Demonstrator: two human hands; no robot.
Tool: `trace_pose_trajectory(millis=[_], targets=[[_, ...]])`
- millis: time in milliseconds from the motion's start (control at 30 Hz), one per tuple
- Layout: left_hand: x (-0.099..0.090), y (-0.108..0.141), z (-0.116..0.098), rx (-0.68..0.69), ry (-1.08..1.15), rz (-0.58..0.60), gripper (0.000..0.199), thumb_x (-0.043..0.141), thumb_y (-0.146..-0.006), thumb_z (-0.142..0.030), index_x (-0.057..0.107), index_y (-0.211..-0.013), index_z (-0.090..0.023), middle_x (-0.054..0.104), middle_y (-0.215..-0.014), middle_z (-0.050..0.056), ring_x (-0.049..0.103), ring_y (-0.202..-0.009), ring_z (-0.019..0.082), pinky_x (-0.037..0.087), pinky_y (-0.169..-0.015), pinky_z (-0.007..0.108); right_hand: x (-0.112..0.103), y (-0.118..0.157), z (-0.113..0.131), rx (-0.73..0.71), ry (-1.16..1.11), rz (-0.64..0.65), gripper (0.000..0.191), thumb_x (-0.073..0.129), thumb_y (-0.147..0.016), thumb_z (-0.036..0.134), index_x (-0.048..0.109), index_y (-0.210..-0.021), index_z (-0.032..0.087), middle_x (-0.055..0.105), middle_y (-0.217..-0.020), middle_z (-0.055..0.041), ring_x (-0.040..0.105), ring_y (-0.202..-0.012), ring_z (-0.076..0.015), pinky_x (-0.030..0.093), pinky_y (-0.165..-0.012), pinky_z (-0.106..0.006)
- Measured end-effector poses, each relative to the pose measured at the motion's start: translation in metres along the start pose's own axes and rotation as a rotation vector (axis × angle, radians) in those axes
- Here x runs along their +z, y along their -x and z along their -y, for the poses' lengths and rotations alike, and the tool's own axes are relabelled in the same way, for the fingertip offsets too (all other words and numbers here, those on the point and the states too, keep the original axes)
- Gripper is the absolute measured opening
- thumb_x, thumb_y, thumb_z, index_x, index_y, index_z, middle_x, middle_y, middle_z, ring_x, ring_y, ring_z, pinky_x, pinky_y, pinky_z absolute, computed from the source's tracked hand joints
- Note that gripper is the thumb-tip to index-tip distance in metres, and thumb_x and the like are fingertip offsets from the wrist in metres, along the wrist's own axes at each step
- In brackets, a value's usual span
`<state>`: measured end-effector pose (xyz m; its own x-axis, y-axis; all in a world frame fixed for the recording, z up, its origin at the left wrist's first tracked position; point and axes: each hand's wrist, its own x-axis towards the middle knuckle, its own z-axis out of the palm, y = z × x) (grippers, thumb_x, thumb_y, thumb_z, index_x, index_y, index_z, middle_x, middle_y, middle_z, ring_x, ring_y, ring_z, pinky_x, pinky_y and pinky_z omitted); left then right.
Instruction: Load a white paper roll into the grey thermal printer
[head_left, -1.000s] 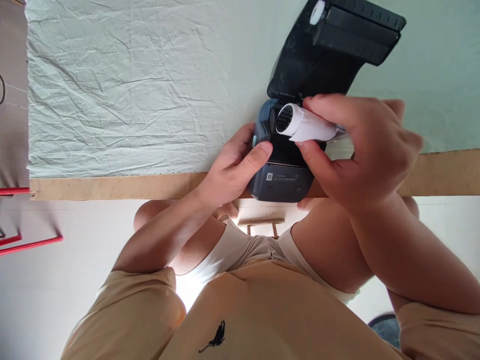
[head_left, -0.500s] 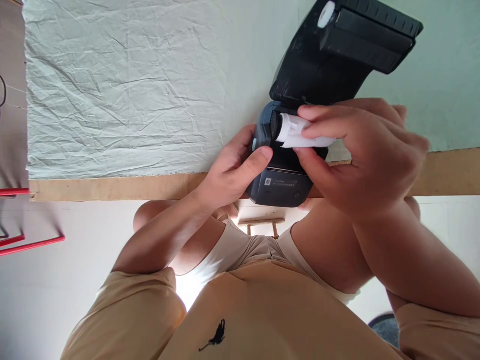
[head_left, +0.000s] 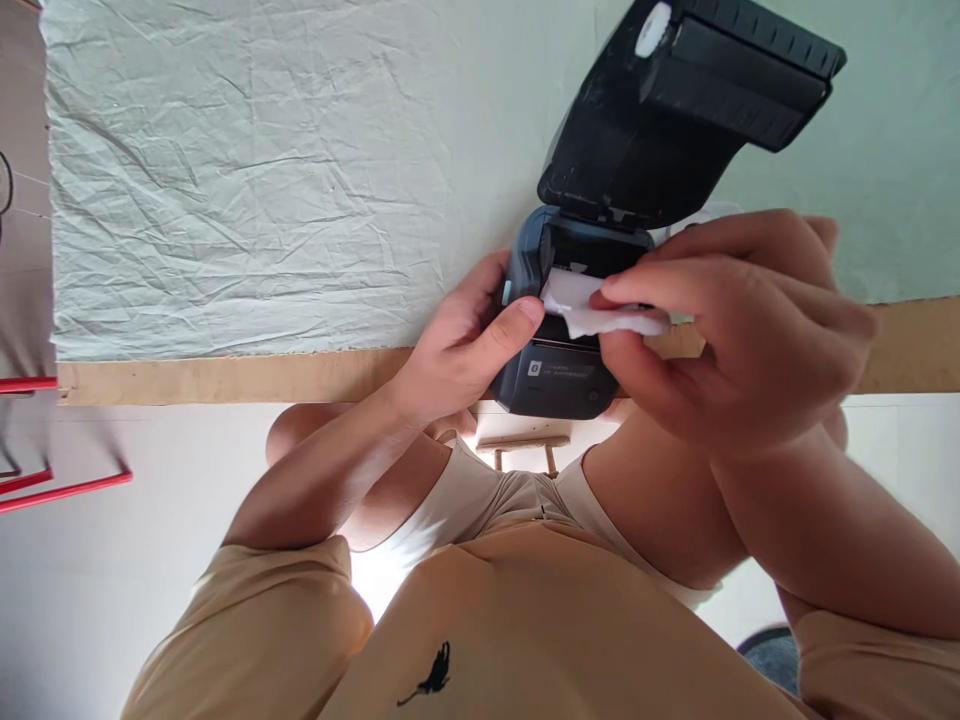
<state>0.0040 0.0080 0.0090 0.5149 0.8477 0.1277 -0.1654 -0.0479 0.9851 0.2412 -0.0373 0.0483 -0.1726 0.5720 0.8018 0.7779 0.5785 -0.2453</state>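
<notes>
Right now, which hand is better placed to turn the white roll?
Probably the right hand: it pinches the white roll, while the left hand holds the open dark device's side.

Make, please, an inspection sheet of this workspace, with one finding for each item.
Surface: wrinkled pale-green cloth, bare wooden edge.
Things: dark device, its lid open; white roll at the open compartment.
Clutter: pale item, mostly hidden behind the right hand.
Hands: left hand holds the device's side; right hand pinches the roll.
Cables: thin dark loop at the picture's left edge; cannot tell whether a cable.
Surroundings: red bar, lower left.
</notes>
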Motion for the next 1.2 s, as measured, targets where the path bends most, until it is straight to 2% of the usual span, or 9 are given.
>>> trace_pose_trajectory(millis=[200,367,433,600,767,900,967,1100,1200], targets=[[-0.001,0.001,0.0,0.016,-0.031,-0.02,0.058,0.08,-0.118,-0.082,0.085,-0.13,-0.026,0.08,-0.109,0.004,0.075,-0.096,0.022,0.066,-0.085,0.039,-0.008,0.009,0.0,-0.044,-0.184,0.206,0.004,0.082,-0.124,0.039,0.082,-0.125,0.035,0.096,-0.111,0.0078,0.091,-0.12,-0.0223,0.065,-0.103,-0.045],[-0.002,0.002,0.0,-0.008,-0.035,-0.018,0.059,0.078,-0.118,-0.083,0.085,-0.132,-0.027,0.081,-0.112,0.004,0.077,-0.101,0.024,0.068,-0.09,0.041,-0.013,0.012,-0.001,-0.048,-0.157,0.237,0.013,0.08,-0.123,0.026,0.087,-0.129,0.036,0.098,-0.113,0.0046,0.092,-0.121,-0.0241,0.068,-0.106,-0.045],[-0.004,-0.001,0.004,-0.018,-0.024,-0.005,0.065,0.077,-0.116,-0.088,0.085,-0.137,-0.027,0.085,-0.118,0.006,0.081,-0.108,0.026,0.07,-0.094,0.043,-0.014,0.013,-0.002,-0.051,-0.164,0.235,0.017,0.081,-0.122,0.026,0.087,-0.133,0.036,0.098,-0.118,0.0044,0.092,-0.121,-0.0242,0.069,-0.107,-0.045],[-0.011,-0.009,0.017,-0.022,-0.004,0.047,0.102,0.094,-0.094,-0.1,0.071,-0.166,-0.033,0.088,-0.154,0.011,0.086,-0.149,0.04,0.075,-0.119,0.055,-0.012,0.015,-0.001,-0.062,-0.183,0.204,0.018,0.084,-0.12,0.027,0.086,-0.136,0.034,0.097,-0.118,0.0038,0.09,-0.119,-0.0236,0.068,-0.104,-0.046],[-0.018,-0.003,0.031,0.017,0.01,0.12,0.129,0.102,-0.096,-0.081,0.033,-0.195,-0.037,0.087,-0.157,0.01,0.092,-0.13,0.033,0.077,-0.111,0.051,-0.013,0.014,0.001,-0.015,-0.246,0.195,0.016,0.068,-0.125,0.031,0.084,-0.128,0.032,0.094,-0.11,0.0002,0.09,-0.121,-0.0273,0.068,-0.103,-0.051],[-0.013,0.002,0.046,0.196,0.083,0.166,0.131,0.104,-0.095,-0.055,0.024,-0.198,-0.043,0.078,-0.175,0.012,0.092,-0.124,0.031,0.078,-0.095,0.044,-0.013,0.009,-0.008,-0.005,-0.148,0.05,0.016,0.067,-0.122,0.027,0.083,-0.119,0.028,0.092,-0.104,0.0002,0.089,-0.105,-0.0248,0.071,-0.097,-0.048],[-0.007,0.004,0.05,0.202,0.079,0.147,0.132,0.1,-0.096,-0.047,0.019,-0.2,-0.045,0.073,-0.178,0.013,0.091,-0.124,0.029,0.077,-0.091,0.041,-0.011,0.008,-0.015,-0.003,-0.108,-0.044,0.019,0.073,-0.117,0.031,0.086,-0.13,0.026,0.092,-0.116,-0.004,0.087,-0.104,-0.0252,0.072,-0.096,-0.047],[-0.002,0.007,0.043,0.153,0.029,0.116,0.13,0.095,-0.099,-0.048,0.012,-0.199,-0.041,0.068,-0.184,0.015,0.088,-0.133,0.032,0.078,-0.098,0.044,-0.008,0.01,-0.031,0.066,-0.21,-0.01,0.067,0.077,-0.116,0.049,0.07,-0.182,0.037,0.08,-0.171,-0.0076,0.079,-0.16,-0.0403,0.071,-0.13,-0.06],[-0.006,0.006,0.035,0.146,0.001,0.134,0.13,0.093,-0.099,-0.054,0.013,-0.199,-0.036,0.068,-0.185,0.017,0.086,-0.144,0.035,0.079,-0.106,0.047,-0.007,0.009,-0.038,0.085,-0.24,0.029,0.075,0.071,-0.123,0.052,0.054,-0.195,0.043,0.07,-0.18,-0.007,0.068,-0.177,-0.0405,0.057,-0.151,-0.07]])
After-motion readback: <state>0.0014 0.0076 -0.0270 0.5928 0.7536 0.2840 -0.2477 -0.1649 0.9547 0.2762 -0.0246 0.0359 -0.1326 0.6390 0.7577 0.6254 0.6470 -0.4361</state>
